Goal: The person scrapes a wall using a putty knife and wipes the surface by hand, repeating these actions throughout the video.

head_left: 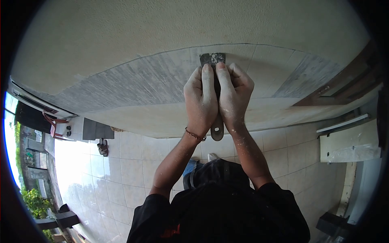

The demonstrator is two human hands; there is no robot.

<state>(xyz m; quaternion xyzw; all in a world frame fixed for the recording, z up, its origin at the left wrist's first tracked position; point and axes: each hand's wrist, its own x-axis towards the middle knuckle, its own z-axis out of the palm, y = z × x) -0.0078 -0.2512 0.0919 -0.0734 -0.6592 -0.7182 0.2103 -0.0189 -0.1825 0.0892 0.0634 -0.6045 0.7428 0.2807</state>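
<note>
Two hands press a scraper to a wall.
Left hand and right hand, grips clamped together on the dark flat metal scraper, hold its blade against the grey plastered wall patch, near its upper edge.

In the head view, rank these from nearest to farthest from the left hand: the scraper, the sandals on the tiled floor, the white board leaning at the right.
1. Scraper: gripped between left hand and right hand, blade on the wall.
2. Sandals: on the floor tiles, to the left and lower.
3. White board: far right edge.
</note>
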